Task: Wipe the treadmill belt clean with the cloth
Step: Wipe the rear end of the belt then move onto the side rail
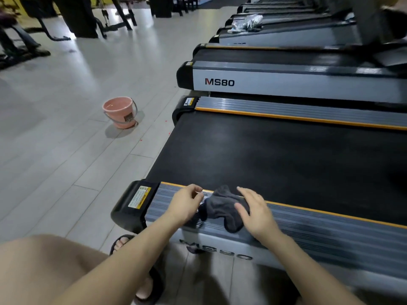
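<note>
A dark grey cloth [222, 208] lies crumpled on the near grey side rail [308, 225] of the treadmill, partly over the orange strip at the belt's edge. The black belt [275, 155] stretches beyond it. My right hand [255, 211] rests flat on the right part of the cloth, fingers spread. My left hand [187, 203] hovers just left of the cloth with fingers curled, and whether it pinches the cloth's edge is unclear.
A pink bucket [120, 112] stands on the tiled floor to the left. More treadmills marked MS80 [286, 82] line up behind. A pale bundle [246, 23] lies on a far treadmill. My sandalled foot [123, 243] is by the treadmill's corner.
</note>
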`<state>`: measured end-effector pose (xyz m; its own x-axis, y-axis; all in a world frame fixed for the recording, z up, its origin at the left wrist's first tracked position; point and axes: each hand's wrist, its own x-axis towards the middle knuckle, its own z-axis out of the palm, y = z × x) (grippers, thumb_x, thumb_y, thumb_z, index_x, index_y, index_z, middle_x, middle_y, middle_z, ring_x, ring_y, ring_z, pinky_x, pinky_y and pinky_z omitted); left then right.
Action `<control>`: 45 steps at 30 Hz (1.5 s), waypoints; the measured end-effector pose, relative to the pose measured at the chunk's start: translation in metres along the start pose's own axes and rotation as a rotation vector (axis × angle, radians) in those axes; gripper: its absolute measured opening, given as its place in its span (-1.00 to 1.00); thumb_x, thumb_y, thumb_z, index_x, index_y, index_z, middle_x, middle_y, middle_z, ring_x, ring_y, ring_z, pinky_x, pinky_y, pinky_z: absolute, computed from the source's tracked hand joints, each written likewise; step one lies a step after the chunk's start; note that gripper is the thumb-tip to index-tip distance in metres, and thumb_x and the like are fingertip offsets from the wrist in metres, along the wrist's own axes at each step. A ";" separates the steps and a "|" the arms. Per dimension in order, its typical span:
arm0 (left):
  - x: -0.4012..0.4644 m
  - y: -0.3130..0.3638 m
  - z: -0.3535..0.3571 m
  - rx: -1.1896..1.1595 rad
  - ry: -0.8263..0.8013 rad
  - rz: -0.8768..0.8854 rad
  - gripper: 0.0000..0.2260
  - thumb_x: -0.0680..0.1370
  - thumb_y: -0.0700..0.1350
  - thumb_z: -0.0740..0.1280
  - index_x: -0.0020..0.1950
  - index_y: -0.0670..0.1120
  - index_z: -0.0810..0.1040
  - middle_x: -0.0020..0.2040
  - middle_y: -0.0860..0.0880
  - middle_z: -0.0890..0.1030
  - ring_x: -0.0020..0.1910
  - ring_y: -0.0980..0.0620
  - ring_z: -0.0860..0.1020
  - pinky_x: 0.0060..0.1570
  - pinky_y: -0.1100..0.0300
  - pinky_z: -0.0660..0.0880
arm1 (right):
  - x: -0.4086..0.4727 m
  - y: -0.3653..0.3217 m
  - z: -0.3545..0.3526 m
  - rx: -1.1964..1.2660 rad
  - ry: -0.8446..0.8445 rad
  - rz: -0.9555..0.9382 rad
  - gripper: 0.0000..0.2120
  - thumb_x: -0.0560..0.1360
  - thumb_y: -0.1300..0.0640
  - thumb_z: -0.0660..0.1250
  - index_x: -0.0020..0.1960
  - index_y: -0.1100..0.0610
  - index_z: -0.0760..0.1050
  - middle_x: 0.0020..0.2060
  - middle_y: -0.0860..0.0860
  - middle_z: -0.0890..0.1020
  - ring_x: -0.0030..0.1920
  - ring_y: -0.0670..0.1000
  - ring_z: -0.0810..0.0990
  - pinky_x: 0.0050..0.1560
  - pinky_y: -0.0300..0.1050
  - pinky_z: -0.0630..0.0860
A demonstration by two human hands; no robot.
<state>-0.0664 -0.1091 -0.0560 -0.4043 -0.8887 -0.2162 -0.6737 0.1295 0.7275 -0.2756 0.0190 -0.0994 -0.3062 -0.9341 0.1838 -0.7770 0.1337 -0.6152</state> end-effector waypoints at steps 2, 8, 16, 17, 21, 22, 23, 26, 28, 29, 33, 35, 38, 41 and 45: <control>0.004 0.006 0.008 0.029 -0.042 0.000 -0.72 0.63 0.02 0.34 0.30 -0.04 0.58 0.19 0.02 0.66 0.18 0.01 0.61 0.09 0.21 0.47 | -0.003 0.005 -0.004 -0.034 0.031 0.069 -0.57 0.61 -0.02 0.25 0.44 0.08 0.39 0.32 0.00 0.49 0.34 0.06 0.40 0.37 -0.07 0.32; 0.009 0.018 0.039 0.220 -0.145 -0.046 -0.66 0.64 0.10 0.28 0.24 -0.11 0.60 0.17 -0.13 0.68 0.21 -0.19 0.59 0.11 0.07 0.49 | 0.002 0.003 -0.006 -0.115 -0.118 0.255 -0.47 0.61 -0.15 0.18 0.49 0.09 0.31 0.36 0.05 0.44 0.35 0.12 0.35 0.37 0.01 0.31; 0.018 0.018 0.035 0.218 -0.214 -0.056 -0.79 0.57 -0.01 0.40 0.15 -0.06 0.61 0.05 -0.08 0.69 0.06 -0.10 0.64 -0.01 0.15 0.50 | 0.014 0.002 -0.028 -0.229 -0.361 0.273 -0.63 0.49 -0.23 0.29 0.20 -0.06 0.50 0.06 0.01 0.38 0.22 0.09 0.33 0.23 0.00 0.39; 0.019 0.018 0.034 0.178 -0.214 -0.040 -0.87 0.55 -0.06 0.43 0.06 -0.04 0.59 -0.03 -0.05 0.68 0.01 -0.06 0.64 -0.05 0.17 0.48 | 0.013 0.002 -0.029 -0.197 -0.364 0.283 -0.63 0.49 -0.22 0.31 0.20 -0.06 0.49 0.08 0.00 0.36 0.22 0.06 0.31 0.24 -0.04 0.37; 0.012 0.022 0.035 -0.097 -0.155 0.029 -0.84 0.50 -0.15 0.48 -0.07 -0.02 0.51 -0.17 0.04 0.63 -0.16 0.05 0.59 -0.08 0.11 0.52 | 0.007 0.000 -0.030 -0.083 -0.324 0.191 -0.74 0.45 -0.08 0.42 0.04 -0.05 0.41 0.12 -0.08 0.41 0.20 0.02 0.34 0.13 -0.11 0.32; 0.009 0.023 0.036 -0.151 -0.129 0.058 -0.83 0.49 -0.14 0.50 -0.08 -0.02 0.51 -0.19 0.05 0.62 -0.21 0.10 0.57 -0.11 0.14 0.51 | 0.006 -0.002 -0.030 -0.067 -0.308 0.185 -0.72 0.43 -0.07 0.43 0.02 -0.07 0.38 0.07 -0.10 0.44 0.16 0.02 0.39 0.12 -0.07 0.37; 0.007 0.023 0.036 -0.187 -0.106 0.093 -0.82 0.49 -0.14 0.51 -0.08 -0.02 0.51 -0.20 0.06 0.61 -0.24 0.14 0.54 -0.14 0.18 0.48 | 0.006 -0.004 -0.031 -0.040 -0.291 0.196 -0.68 0.40 -0.08 0.44 0.02 -0.11 0.34 0.02 -0.12 0.46 0.11 0.01 0.43 0.11 -0.03 0.41; -0.002 0.026 0.030 -0.276 -0.076 0.199 -0.82 0.49 -0.16 0.52 -0.07 0.02 0.54 -0.21 0.09 0.61 -0.24 0.19 0.52 -0.13 0.20 0.48 | 0.008 -0.014 -0.038 0.188 -0.197 0.202 -0.49 0.37 -0.12 0.47 0.23 -0.22 0.32 0.16 -0.16 0.51 0.22 -0.14 0.47 0.24 -0.10 0.42; -0.007 0.029 0.023 -0.346 -0.091 0.256 -0.82 0.49 -0.20 0.52 -0.07 0.01 0.56 -0.23 0.12 0.61 -0.22 0.16 0.54 -0.13 0.23 0.49 | 0.016 -0.026 -0.044 0.354 -0.171 0.187 -0.38 0.42 -0.12 0.46 0.40 -0.26 0.27 0.28 -0.23 0.50 0.31 -0.23 0.42 0.32 -0.19 0.33; -0.009 0.030 0.020 -0.380 -0.104 0.282 -0.82 0.49 -0.23 0.51 -0.07 0.00 0.57 -0.24 0.14 0.61 -0.21 0.15 0.55 -0.14 0.26 0.50 | 0.021 -0.034 -0.047 0.387 -0.175 0.164 -0.39 0.45 -0.10 0.45 0.42 -0.26 0.28 0.27 -0.25 0.51 0.30 -0.24 0.43 0.32 -0.20 0.34; -0.018 0.030 0.002 -0.495 -0.109 0.346 -0.81 0.52 -0.27 0.49 0.01 -0.01 0.60 -0.16 0.03 0.65 -0.14 0.09 0.59 -0.07 0.17 0.53 | 0.033 -0.070 -0.059 0.433 -0.135 0.061 -0.82 0.48 0.10 0.46 0.05 -0.06 0.56 -0.07 -0.11 0.67 -0.03 -0.14 0.63 0.08 -0.05 0.57; -0.020 0.019 -0.009 -0.514 -0.096 0.321 -0.77 0.50 -0.26 0.51 0.07 -0.03 0.59 -0.09 -0.01 0.67 -0.08 0.06 0.61 -0.01 0.11 0.56 | 0.034 -0.086 -0.063 0.484 -0.095 0.042 -0.86 0.46 0.11 0.48 -0.05 0.00 0.53 -0.18 -0.05 0.66 -0.16 -0.12 0.61 -0.08 -0.10 0.57; -0.021 -0.003 -0.024 -0.409 -0.115 0.259 -0.75 0.46 -0.16 0.55 0.06 0.04 0.60 -0.04 -0.04 0.67 -0.01 -0.07 0.64 0.07 -0.09 0.60 | 0.037 -0.099 -0.065 0.579 -0.015 0.038 -0.85 0.45 0.13 0.50 -0.09 0.02 0.53 -0.26 -0.05 0.62 -0.26 -0.14 0.54 -0.21 -0.26 0.50; -0.020 -0.018 -0.038 -0.417 -0.085 0.212 -0.84 0.48 -0.17 0.53 -0.03 0.02 0.62 -0.08 -0.08 0.67 -0.10 0.00 0.63 0.04 -0.14 0.57 | 0.041 -0.102 -0.066 0.597 0.038 0.056 -0.81 0.41 0.09 0.54 -0.12 0.03 0.52 -0.34 -0.16 0.51 -0.33 -0.14 0.43 -0.26 -0.30 0.43; -0.016 -0.020 -0.068 -0.512 -0.061 0.185 -0.85 0.52 -0.30 0.48 0.05 -0.12 0.66 -0.08 -0.09 0.69 -0.10 0.02 0.63 -0.03 0.07 0.60 | 0.037 -0.093 -0.062 0.652 -0.027 0.130 -0.83 0.46 0.04 0.50 -0.01 -0.02 0.55 -0.16 -0.13 0.60 -0.16 -0.16 0.55 -0.04 -0.23 0.51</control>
<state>-0.0037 -0.1274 -0.0228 -0.5331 -0.8422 -0.0805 -0.2067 0.0374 0.9777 -0.2484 -0.0079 0.0120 -0.3544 -0.9330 0.0623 -0.2398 0.0262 -0.9705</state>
